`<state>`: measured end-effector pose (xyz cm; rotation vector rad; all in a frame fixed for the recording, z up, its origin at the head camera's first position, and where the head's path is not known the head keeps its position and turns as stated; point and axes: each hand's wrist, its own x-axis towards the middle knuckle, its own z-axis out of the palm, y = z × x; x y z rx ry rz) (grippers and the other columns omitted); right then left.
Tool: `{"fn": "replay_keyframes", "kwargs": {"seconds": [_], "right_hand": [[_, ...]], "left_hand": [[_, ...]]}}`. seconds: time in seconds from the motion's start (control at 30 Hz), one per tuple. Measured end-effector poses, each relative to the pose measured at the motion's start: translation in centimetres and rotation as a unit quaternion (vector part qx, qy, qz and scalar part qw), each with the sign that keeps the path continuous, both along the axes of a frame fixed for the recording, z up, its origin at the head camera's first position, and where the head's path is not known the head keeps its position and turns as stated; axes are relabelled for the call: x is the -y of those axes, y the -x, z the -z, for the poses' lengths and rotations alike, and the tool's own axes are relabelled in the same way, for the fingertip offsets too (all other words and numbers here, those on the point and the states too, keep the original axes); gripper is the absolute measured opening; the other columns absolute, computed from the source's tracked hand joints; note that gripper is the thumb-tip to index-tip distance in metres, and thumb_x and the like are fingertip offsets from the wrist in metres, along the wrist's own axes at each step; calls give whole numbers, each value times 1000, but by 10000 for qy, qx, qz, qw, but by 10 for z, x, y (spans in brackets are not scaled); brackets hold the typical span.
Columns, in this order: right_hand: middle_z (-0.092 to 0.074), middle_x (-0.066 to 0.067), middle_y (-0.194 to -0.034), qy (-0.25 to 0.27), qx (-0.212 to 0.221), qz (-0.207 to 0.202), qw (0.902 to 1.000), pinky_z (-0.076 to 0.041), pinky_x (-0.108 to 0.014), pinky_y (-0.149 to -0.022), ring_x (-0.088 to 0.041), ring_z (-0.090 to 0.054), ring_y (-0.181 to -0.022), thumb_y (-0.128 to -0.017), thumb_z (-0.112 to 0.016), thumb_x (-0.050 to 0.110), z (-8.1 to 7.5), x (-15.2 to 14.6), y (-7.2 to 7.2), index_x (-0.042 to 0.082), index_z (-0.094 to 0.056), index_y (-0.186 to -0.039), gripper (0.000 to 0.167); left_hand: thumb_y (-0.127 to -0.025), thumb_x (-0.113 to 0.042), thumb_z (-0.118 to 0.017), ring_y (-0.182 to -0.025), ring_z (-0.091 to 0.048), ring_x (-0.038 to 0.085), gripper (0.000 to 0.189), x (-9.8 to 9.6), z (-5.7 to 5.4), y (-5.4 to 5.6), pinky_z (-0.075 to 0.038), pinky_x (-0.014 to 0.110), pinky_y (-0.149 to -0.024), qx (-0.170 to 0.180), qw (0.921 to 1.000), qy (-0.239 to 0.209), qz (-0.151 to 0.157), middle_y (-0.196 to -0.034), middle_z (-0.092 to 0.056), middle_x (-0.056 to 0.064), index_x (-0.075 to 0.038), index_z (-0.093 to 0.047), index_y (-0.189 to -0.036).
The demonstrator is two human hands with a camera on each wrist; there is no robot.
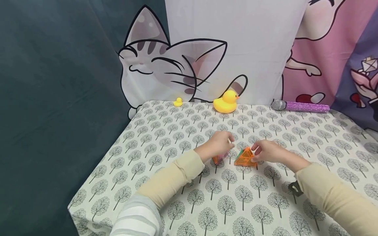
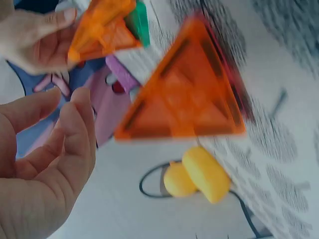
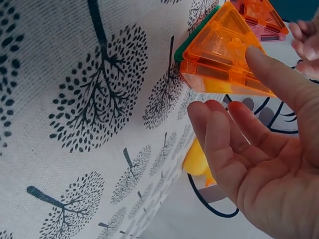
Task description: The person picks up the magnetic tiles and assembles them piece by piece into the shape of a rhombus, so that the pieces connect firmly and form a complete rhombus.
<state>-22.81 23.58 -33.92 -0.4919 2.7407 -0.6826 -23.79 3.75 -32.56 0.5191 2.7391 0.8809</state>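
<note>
Two small pyramids built of see-through triangular tiles stand on the patterned tablecloth (image 1: 195,196). One is orange and green (image 1: 245,158); the other, orange and pink (image 1: 217,160), is partly hidden behind my left hand (image 1: 219,142) in the head view. That hand has loosely bent fingers and holds nothing, beside the orange-pink pyramid, whose orange face (image 2: 182,102) shows large in the left wrist view. My right hand (image 1: 268,151) is at the right side of the orange-green pyramid. Its thumb (image 3: 271,69) rests on an orange tile, while the other fingers spread loosely below the edge.
Along the back edge stand a small yellow duck (image 1: 178,102) and a bigger one (image 1: 225,102). A purple microphone (image 1: 307,107) lies at the back right. Behind the table hangs a white cloth (image 1: 254,42) with a cartoon cat, with a dark curtain (image 1: 59,98) at the left.
</note>
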Motion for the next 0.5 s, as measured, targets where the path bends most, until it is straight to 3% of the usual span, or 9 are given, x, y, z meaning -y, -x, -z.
{"fn": "replay_keyframes", "kwargs": {"seconds": [0.07, 0.2, 0.37, 0.5], "right_hand": [[-60, -6, -81, -19, 16, -31, 10000, -45, -39, -66, -20, -55, -71, -65, -73, 21, 0, 1, 1, -5, -54, -97, 45], [-59, -8, -83, -101, 18, -81, 9999, -45, -39, -66, -22, -55, -73, -66, -73, 25, 0, 3, 1, -7, -52, -100, 51], [-59, -10, -85, -188, 12, -74, 9998, -45, -39, -65, -22, -54, -73, -66, -73, 28, 1, 5, 2, -8, -51, -102, 56], [-58, -12, -85, -200, 44, -46, 9998, -45, -39, -65, -23, -54, -73, -65, -74, 28, 2, 6, 2, -9, -50, -102, 57]], "left_hand": [[-83, -14, -59, -54, -56, 13, 20, 8, -3, 5, -46, 21, -45, -134, 9997, -180, -102, -72, -59, 3, -7, -56, -101], [-81, -9, -60, -66, -52, 9, 17, 24, -2, 14, -44, 16, -52, -658, 9973, -181, -259, -78, -56, -1, -7, -59, -97], [-72, 4, -59, -82, -52, 15, 32, 42, 6, 21, -44, 21, -65, -613, 9978, 80, -256, -92, -57, 4, -8, -59, -102], [-65, 7, -64, -92, -53, 19, 43, 51, 12, 23, -44, 27, -74, -421, 9982, 426, -8, -101, -58, 6, -10, -59, -104]]}}
